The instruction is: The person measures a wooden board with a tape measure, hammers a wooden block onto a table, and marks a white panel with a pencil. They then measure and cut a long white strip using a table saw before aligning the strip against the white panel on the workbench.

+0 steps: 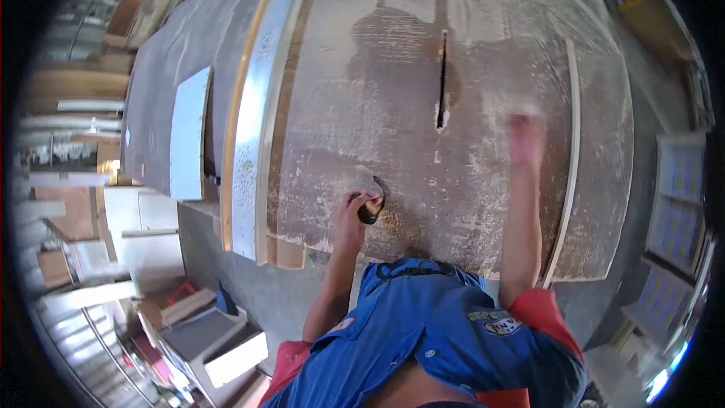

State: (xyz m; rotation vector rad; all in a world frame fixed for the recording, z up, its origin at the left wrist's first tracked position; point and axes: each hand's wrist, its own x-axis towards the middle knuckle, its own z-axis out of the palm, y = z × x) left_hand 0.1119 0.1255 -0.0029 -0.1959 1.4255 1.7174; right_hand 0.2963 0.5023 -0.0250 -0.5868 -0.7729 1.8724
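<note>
My left hand (355, 210) is closed around a small dark object (368, 216) near the front edge of the large worn tabletop (332, 121). A thin black curved piece (380, 181) rises from that object, whose kind I cannot make out. Farther right, my right hand (526, 140) is over the tabletop, smeared by motion, so its fingers do not show clearly. A dark slot (442, 79) is cut into the surface between the two hands, farther from me.
Left of my left hand lie a long pale board (253, 121) with wooden edges and a shorter white panel (190, 136). A thin pale strip (572, 143) runs along the right side. Boxes and boards (204, 332) stand on the floor at lower left.
</note>
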